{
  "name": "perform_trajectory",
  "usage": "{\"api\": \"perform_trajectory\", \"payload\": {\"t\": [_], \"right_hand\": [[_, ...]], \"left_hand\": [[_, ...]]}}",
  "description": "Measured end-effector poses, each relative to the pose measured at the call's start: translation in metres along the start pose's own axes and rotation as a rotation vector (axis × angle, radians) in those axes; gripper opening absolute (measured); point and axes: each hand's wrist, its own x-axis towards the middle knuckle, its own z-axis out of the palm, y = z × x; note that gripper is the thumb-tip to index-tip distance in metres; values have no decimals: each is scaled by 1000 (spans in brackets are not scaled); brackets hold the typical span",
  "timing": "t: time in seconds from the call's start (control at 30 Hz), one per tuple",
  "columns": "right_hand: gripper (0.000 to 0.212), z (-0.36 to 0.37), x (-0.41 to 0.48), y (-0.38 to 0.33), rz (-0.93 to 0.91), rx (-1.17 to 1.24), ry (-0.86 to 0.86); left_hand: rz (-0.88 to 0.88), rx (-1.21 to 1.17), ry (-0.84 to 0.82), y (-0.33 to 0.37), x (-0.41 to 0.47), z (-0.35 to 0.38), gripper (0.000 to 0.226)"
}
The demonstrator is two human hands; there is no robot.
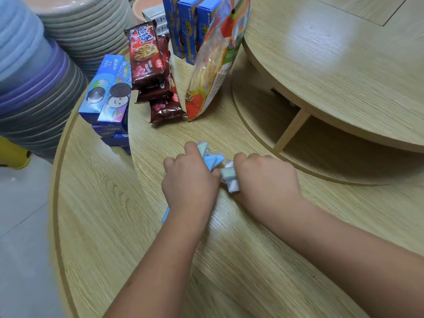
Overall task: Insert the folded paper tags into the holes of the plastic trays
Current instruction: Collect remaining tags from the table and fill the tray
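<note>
Left hand and right hand are both curling round the folded paper tags bunched between them on the counter. Plastic trays are sitting stacked well off left. Suggest singling out one tag, keeping its fold pinched tight, before heading for a hole.

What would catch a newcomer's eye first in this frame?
The hands meet over the wooden table: the left hand and right hand clutch a bunch of pastel folded paper tags between them. Behind them stand bright snack packs, and tall stacks of plastic trays fill the far left.
</note>
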Motion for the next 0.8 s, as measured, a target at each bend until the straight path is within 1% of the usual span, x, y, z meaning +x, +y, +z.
{"api": "perform_trajectory", "payload": {"t": [0.17,0.33,0.5,0.67,0.8], "right_hand": [[33,-1,8,8,-49,-18,-9],[30,-6,17,20,-173,-35,-60],[25,-9,24,21,-238,-18,-99],[24,-13,21,28,-198,29,-123],[22,-13,18,38,-174,101,-188]], "left_hand": [[-5,-2,6,0,0,0,48],[-3,29,9,2,-1,0,49],[23,41,-13,1,1,-2,47],[62,4,-32,1,4,-8,43],[20,-171,-161,-6,8,-15,26]]}}
